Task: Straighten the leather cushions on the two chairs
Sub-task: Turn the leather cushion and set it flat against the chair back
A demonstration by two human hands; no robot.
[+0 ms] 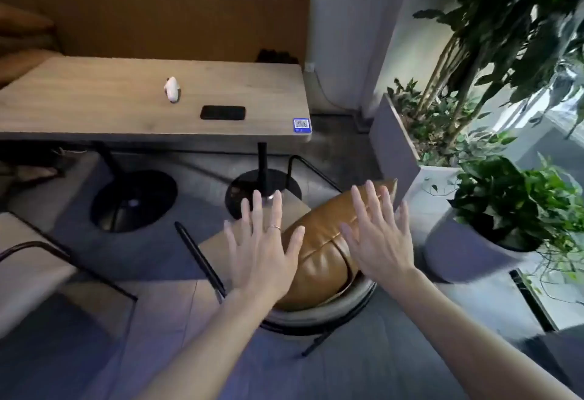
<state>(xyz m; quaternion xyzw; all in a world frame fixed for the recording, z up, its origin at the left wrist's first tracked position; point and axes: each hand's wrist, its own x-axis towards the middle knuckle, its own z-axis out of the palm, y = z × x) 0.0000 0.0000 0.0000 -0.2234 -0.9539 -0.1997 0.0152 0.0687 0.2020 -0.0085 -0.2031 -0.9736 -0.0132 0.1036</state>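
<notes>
— While both hands hang over the chair (319,312), what is each grip doing?

— Both are released. The left hand (262,251) has its fingers spread flat, palm down, a ring (274,228) on one finger. The right hand (377,235) is spread the same way. Neither holds anything.

— Where is the cushion (322,251)?

— Between and beneath the two hands, lying on the chair seat, slanting from the backrest near the wrists up and away past the right fingertips. It is tan leather with a seam across its middle. The right hand overlaps its far half; the left thumb sits at its left edge. Whether either palm presses on it, I cannot tell.

— And beyond the fingertips?

— A tabletop (94,102), well past the left hand, carrying a phone (223,112), a small white object (172,89) and a blue sticker (302,125) at its corner. A brown bench back (158,17) runs behind it.

— To the sides?

— Right of the right hand, potted plants (512,197). Left of the left hand, a second chair (31,260), partly in view.
</notes>
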